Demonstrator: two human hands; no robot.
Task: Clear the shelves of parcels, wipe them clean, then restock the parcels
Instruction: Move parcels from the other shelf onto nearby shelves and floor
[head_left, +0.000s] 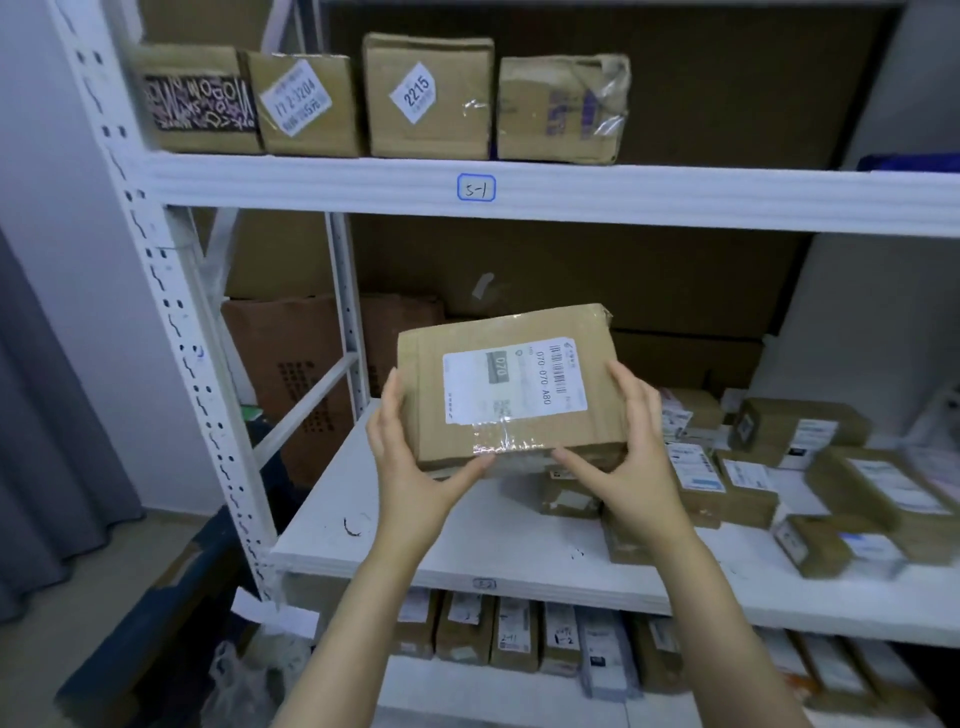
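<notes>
Half done, at a guess: middle shelf (415, 540) bare at left, loose parcels (748, 488) heaped right. Gripping one parcel (509, 384) in left hand (410, 467) and right hand (639, 457); clearing or restocking, cannot tell.

1. Parcel (511, 384), centre: plain brown cardboard. Its white label carries a black barcode and a dark grey block.
2. Shelf rack (571, 192): white throughout, with rows of dark slots along the uprights.
3. Shelf tag (476, 187), 12 o'clock of the parcel: white with a blue outline.
4. Lettered box (200, 101), 11 o'clock: brown, with a black panel of pink and white scrawl.
5. Printed box (563, 109), 1 o'clock: brown with purple print.
6. Carton (296, 374), 9 o'clock: reddish brown with a grid of dark dots.
7. Curtain (52, 415), far 9 o'clock: grey.
</notes>
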